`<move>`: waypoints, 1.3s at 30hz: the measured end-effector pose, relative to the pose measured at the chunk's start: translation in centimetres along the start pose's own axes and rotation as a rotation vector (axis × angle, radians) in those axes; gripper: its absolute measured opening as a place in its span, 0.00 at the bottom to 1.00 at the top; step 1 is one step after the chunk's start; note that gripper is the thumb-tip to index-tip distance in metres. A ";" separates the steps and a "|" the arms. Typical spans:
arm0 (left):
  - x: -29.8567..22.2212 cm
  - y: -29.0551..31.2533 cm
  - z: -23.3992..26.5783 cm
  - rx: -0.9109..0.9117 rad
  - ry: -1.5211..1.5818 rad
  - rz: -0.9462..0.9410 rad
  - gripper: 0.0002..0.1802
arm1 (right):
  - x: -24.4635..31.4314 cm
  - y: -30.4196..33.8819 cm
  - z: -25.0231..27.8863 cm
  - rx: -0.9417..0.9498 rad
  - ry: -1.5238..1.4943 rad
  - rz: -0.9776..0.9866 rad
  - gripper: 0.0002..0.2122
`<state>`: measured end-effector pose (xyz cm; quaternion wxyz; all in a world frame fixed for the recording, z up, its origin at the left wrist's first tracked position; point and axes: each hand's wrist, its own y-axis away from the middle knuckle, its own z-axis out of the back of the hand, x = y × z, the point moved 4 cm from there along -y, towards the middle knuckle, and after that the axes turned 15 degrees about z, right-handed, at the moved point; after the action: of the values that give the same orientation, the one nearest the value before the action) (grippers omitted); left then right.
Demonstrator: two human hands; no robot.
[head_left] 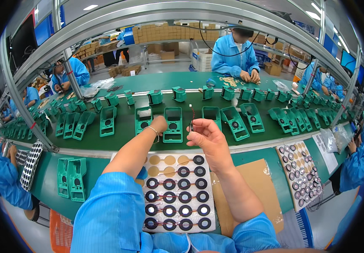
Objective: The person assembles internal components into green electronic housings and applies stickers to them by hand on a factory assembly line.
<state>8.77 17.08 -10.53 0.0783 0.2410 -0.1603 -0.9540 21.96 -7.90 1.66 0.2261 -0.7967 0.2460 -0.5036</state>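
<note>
My right hand (pixel 209 138) is raised over the conveyor, thumb and fingers pinching a small round speaker (pixel 191 127) seen edge-on. From it a dark red twisted wire rises to a white plug (pixel 190 106). My left hand (pixel 159 125) is over the belt, between a green plastic housing (pixel 138 125) and another green housing (pixel 173 137); its fingers are bent and mostly hidden, so what they touch does not show. Below my arms, a white foam sheet (pixel 210 202) carries rows of black ring-shaped speakers (pixel 185 197) with wires, and tan round pads (pixel 170 160) at its far end.
Many green housings (pixel 234 123) line the belt (pixel 123 141). Two more housings (pixel 77 179) lie at left. Cardboard (pixel 253 181) and a board of round parts (pixel 302 175) lie at right. A metal frame (pixel 106 46) crosses overhead. Co-workers (pixel 234 52) sit opposite and alongside.
</note>
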 end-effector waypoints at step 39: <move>7.9 29.3 6.8 0.383 1.142 -0.553 0.25 | 1.6 4.2 -6.6 0.461 1.074 0.814 0.13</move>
<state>0.73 -10.30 1.77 -0.1410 0.7509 -0.1925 -0.6158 15.85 -12.92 2.77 0.4066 -0.2151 0.4885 -0.7414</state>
